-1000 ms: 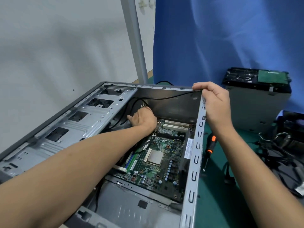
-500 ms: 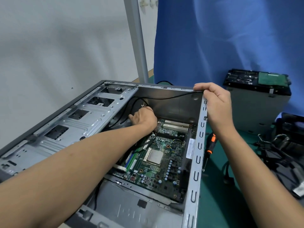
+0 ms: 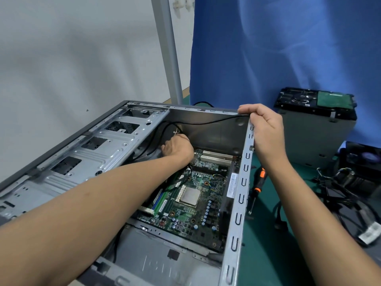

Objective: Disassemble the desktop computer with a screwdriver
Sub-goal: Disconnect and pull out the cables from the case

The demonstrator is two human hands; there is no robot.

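Both bare forearms reach in from the near edge, the left one crossing over the open grey metal computer case, which lies on its side on the green worktop and fills the left and middle of the view. Inside the case, a green motherboard lies flat against the bottom panel, with a square silver processor near its middle. Along the left side of the case runs a silver perforated metal drive cage. Just right of the case wall, a black-and-orange screwdriver lies on the worktop, tip pointing near, untouched by either of the hands. Farther right, a tangle of black cables lies on the worktop.

The left hand is deep in the far part of the case, just beyond the motherboard, knuckles up; its fingers are hidden behind the back of the hand, so I cannot tell whether it grips anything. The right hand grips the far right corner of the case, fingers curled over the top rim. A thin black cable runs along the far inner wall between the hands.

Beyond the right hand stands a grey metal box with a black hard drive on top. Behind hang a blue cloth backdrop, a grey upright pole and a pale wall
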